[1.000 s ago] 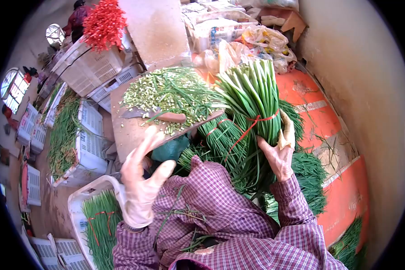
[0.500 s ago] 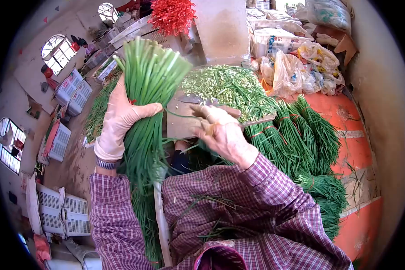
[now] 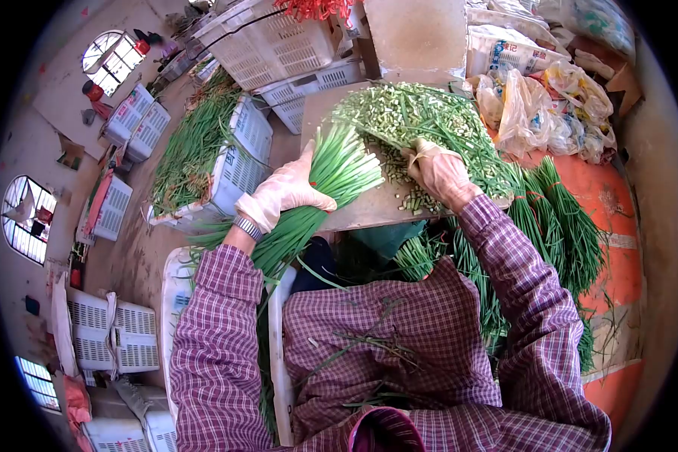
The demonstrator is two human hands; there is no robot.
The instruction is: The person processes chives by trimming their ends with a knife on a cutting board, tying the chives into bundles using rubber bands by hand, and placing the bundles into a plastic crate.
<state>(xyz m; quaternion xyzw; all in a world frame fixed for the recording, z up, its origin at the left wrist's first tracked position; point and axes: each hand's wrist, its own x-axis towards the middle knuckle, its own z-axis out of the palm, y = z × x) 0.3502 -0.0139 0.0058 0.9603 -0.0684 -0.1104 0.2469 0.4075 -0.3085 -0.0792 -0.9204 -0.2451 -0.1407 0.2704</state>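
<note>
My left hand, in a thin pale glove, is closed around a bunch of green chives bound with a red tie. The bunch's pale cut ends rest at the left side of a board, and its leaves trail down over my forearm. My right hand is shut on what looks like a knife, its blade pointing left and partly lost among the greens. A heap of short chive trimmings covers much of the board.
Several tied chive bunches lie on the orange floor at the right. White plastic crates stand at the left, one heaped with loose greens. Plastic bags are piled at the back right. Red ties hang at the top.
My left hand has brought the upright bunch down and right, laying its cut ends at the board. My right hand has moved up and right to the heap. The view has shifted.
</note>
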